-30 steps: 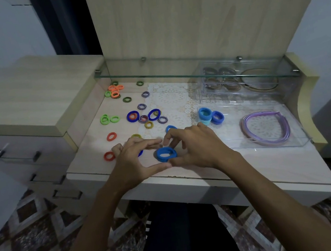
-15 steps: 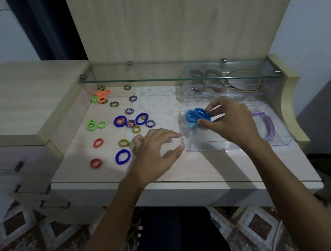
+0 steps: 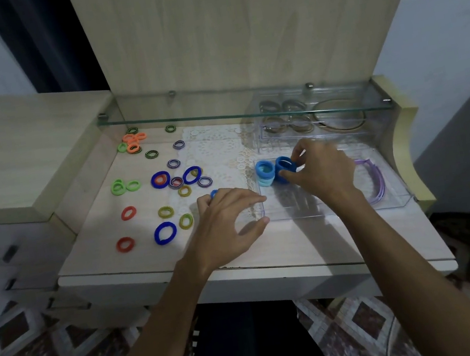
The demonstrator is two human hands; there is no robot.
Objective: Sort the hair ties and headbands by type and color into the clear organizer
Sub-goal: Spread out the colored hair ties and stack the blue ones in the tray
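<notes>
Clear organizer point(image 3: 337, 212), right: right hand point(image 3: 323, 170) pinches dark blue ties point(image 3: 283, 170) beside light blue stack point(image 3: 265, 173); purple headbands point(image 3: 377, 183) far right. Left hand point(image 3: 229, 225) grips small blue tie point(image 3: 214, 193). No legible writing.

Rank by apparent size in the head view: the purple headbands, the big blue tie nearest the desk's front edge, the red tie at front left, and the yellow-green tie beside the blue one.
1. purple headbands, partly hidden
2. big blue tie
3. red tie and yellow-green tie: too alike to rank

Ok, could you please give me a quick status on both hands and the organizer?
Right hand pinching dark blue hair ties inside clear organizer. Left hand on desk, fingers curled over small blue tie. Nothing blocking.
</notes>
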